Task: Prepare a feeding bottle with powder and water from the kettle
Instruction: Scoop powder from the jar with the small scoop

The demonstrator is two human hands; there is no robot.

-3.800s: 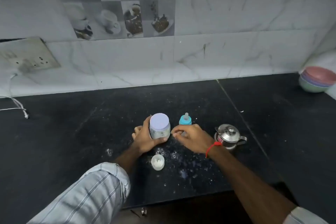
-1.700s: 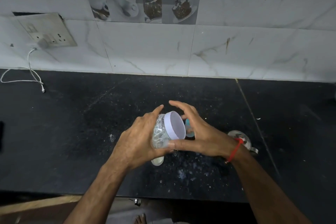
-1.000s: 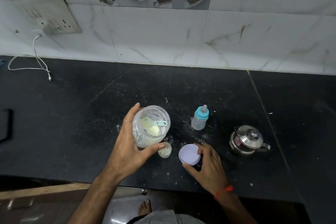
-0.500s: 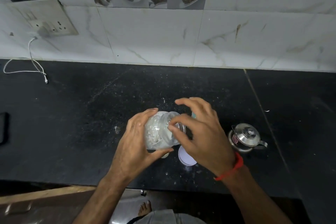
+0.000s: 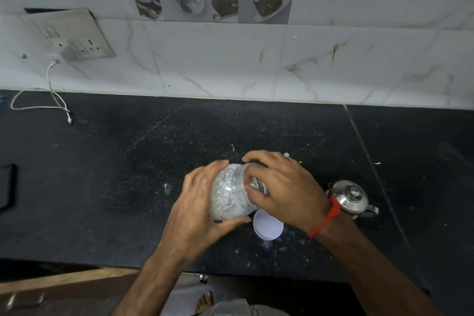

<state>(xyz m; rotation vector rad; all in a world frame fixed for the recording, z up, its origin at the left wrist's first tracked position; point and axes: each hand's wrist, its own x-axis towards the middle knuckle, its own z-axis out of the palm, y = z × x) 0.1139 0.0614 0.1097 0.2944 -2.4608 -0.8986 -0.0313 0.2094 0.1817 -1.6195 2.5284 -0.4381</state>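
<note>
We hold the powder jar (image 5: 227, 194) above the black tabletop (image 5: 107, 177), tipped so its open mouth points to our right. Our left hand (image 5: 198, 209) grips the jar's body, with the thumb under it and the fingers (image 5: 205, 172) curled over its top. The clear wall of the jar is coated with white powder.

Our right hand (image 5: 284, 188) is at the jar's mouth, and its fingers (image 5: 256, 159) curve around and into the opening. We cannot tell whether they hold anything inside, because the hand covers the mouth. A red thread (image 5: 325, 218) circles the right wrist.

The jar's white lid (image 5: 268, 226) lies flat on the tabletop, just below our right hand and beside the jar's base. The small steel kettle (image 5: 350, 199) stands upright with its lid on, to the right of our right wrist and close to it. The feeding bottle is almost fully hidden behind our right hand; only a small pale tip (image 5: 286, 154) shows above the knuckles.

White powder specks are scattered over the tabletop around the lid. On the far left a white cable (image 5: 55, 100) hangs from the wall socket (image 5: 74, 38) down onto the tabletop.
</note>
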